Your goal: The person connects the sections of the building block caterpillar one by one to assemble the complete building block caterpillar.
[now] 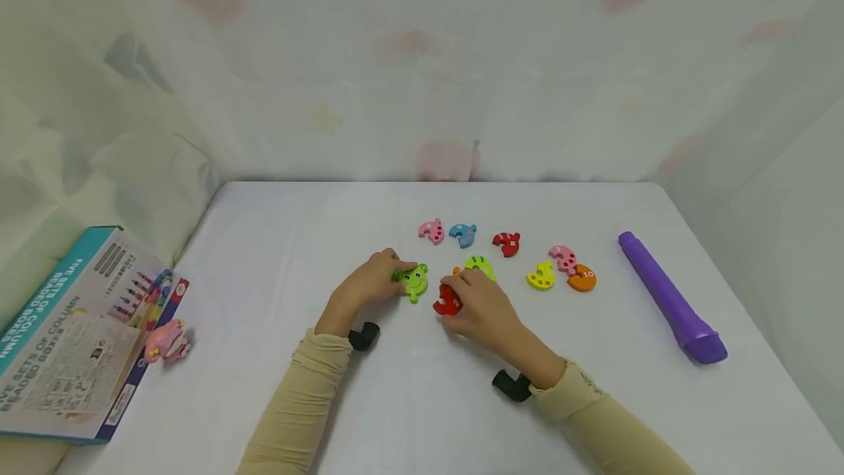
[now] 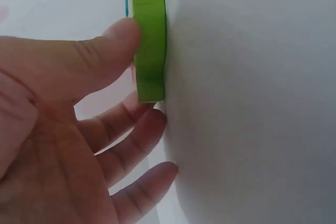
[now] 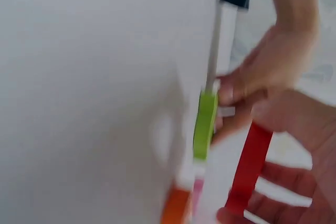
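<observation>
Red piece (image 1: 447,300) (off the table (image 1: 409,409)) is gripped between part-closed right fingers (image 3: 294,179); left fingers (image 2: 135,142) pinch a smiling green piece (image 1: 415,282).

The box (image 1: 86,343) reads "FIVE SETS OF COLUMN BEADED BOXES", the orange piece (image 1: 582,280) "10", the held red piece (image 1: 446,303) "2".

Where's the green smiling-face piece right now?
In the head view, the green smiling-face piece is near centre, held by the left hand, just left of the curved red piece in the right hand.
</observation>
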The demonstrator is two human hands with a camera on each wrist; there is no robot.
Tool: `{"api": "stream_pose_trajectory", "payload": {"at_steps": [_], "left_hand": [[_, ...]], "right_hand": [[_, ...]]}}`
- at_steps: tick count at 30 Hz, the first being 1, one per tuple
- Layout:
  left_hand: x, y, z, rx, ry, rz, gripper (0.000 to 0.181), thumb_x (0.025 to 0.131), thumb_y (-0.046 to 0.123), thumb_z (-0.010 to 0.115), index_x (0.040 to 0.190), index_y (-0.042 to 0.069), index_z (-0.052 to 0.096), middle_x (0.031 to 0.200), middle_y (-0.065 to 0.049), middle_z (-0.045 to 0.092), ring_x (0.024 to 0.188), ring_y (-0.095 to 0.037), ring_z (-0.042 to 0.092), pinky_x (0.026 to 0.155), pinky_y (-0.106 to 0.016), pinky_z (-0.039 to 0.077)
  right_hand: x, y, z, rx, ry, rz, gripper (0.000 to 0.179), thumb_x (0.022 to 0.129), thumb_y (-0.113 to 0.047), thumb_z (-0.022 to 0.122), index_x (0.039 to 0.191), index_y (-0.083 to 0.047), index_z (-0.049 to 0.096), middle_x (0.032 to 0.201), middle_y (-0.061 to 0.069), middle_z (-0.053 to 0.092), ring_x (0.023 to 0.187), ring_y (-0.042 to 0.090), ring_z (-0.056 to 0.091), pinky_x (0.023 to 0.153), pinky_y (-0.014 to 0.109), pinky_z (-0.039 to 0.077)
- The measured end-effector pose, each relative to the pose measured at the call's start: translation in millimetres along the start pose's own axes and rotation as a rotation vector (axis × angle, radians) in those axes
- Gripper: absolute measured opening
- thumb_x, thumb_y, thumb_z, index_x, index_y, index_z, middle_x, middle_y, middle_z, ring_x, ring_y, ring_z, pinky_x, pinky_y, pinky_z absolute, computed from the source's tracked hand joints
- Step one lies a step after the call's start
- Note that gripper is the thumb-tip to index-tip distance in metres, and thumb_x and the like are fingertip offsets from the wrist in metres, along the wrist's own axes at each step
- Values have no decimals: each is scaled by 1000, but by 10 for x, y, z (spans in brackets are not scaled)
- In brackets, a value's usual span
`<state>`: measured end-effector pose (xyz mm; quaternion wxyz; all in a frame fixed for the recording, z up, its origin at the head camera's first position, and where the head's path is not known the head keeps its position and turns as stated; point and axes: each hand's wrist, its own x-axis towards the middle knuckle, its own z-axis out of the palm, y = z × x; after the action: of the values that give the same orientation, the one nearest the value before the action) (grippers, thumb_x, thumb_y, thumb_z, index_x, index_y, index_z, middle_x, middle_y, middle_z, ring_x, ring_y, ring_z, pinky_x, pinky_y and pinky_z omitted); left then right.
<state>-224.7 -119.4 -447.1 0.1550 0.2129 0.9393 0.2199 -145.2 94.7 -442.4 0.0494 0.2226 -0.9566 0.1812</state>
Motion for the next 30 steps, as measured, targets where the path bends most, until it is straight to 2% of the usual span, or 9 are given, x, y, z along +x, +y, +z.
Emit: {"api": "stream_pose_trajectory", "payload": {"at_steps": [4,10,14,21,30], "left_hand": [[-10,1,0,-7,-1,-4,47,82,14,69,128,19,57,105,-7,50,92,-18,47,78,-32,43],[-20,8,-6,2,1,6,46,83,15,69,127,18,58,103,-6,50,92,-18,46,78,-32,42],[-16,8,-20,21,2,23,45,83,15,68,127,17,58,100,-5,50,90,-18,46,77,-31,41],[2,29,-40,28,-1,10,45,83,14,68,126,18,59,101,-6,51,92,-18,47,79,-32,43],[-1,13,-21,20,-13,3,46,83,14,69,127,19,58,102,-6,50,91,-18,46,77,-32,42]], "right_hand": [[98,-231,170,99,-3,108,52,74,-31,74,117,-8,55,103,5,52,88,15,53,70,31,51],[194,-411,341,99,24,220,51,76,-32,72,115,-5,54,101,7,52,82,17,54,66,33,51],[260,-451,378,72,27,274,55,74,-37,75,112,-3,53,96,8,53,77,18,54,63,33,50],[356,-467,374,77,-7,347,65,70,-46,76,112,-4,50,94,7,54,76,19,55,62,32,51],[368,-478,386,63,-44,389,66,67,-49,77,109,-5,51,87,5,55,71,17,54,57,29,47]]}}
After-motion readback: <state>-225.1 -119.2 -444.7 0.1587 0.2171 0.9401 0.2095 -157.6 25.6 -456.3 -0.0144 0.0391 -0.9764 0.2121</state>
